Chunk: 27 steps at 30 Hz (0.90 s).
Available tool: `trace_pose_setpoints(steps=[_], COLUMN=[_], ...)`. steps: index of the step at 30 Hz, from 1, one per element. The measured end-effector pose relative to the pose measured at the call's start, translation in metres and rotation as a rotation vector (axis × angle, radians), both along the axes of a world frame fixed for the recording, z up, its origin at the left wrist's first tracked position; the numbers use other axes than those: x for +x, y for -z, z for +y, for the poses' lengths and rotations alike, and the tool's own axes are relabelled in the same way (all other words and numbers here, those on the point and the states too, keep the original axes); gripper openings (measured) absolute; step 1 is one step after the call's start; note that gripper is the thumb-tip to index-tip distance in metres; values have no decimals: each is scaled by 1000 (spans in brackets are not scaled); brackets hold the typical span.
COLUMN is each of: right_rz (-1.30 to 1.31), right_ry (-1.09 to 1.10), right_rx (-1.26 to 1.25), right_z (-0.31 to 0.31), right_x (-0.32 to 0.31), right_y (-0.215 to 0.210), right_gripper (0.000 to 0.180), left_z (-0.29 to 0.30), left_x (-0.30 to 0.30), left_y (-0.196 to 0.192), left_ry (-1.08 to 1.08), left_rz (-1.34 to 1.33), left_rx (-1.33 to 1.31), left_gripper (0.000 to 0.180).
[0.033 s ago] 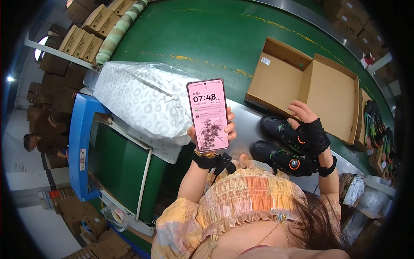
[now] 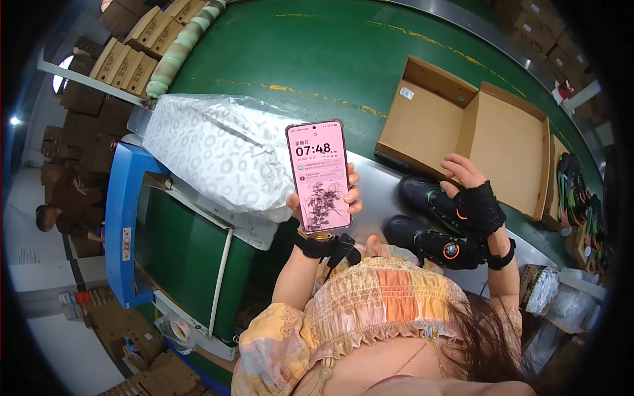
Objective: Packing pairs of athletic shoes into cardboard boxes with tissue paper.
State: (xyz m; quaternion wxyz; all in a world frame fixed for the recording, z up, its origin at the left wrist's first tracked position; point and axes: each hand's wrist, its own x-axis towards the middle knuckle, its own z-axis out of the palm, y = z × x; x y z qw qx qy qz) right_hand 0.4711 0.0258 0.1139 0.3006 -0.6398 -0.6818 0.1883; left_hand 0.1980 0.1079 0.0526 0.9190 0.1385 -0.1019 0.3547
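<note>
My left hand (image 2: pixel 354 191) is wrapped round a phone (image 2: pixel 322 175) in a dark case, its pink lit screen facing up. Fingers show along the phone's right edge and the thumb side at its left. Above a pair of black shoes (image 2: pixel 422 198) with green and orange trim, my right hand (image 2: pixel 462 173) is held with its fingers apart and nothing in them. A black lace cuff (image 2: pixel 485 210) covers that wrist. Just beyond the hand lies an open cardboard shoe box (image 2: pixel 432 119), with its lid side folded out to the right.
White ring-patterned paper (image 2: pixel 205 145) lies left of the phone on the metal edge. The green conveyor belt (image 2: pixel 297 53) runs behind. A blue machine frame (image 2: pixel 129 224) stands at left, near a person (image 2: pixel 72 204). More shoes (image 2: pixel 574 191) sit at far right.
</note>
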Motion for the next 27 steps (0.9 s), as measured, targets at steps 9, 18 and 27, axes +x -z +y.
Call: trace_pose_setpoints(steps=[9,18,27], right_rz=[9,-177,-292], right_ry=[-5,5,133], right_rx=[-75,-276,-446], right_z=[4,18,41], right_x=[-6,-18,-3], right_y=[4,65,106], right_gripper=[31,48,43], left_z=[11,21,-6], left_x=[-3,-20,-9], left_y=[1,110,118], left_ry=[-3,-224,-633], left_rz=[-2,1636,2169], left_rx=[-2,506,1177], left_gripper=[92,69,70])
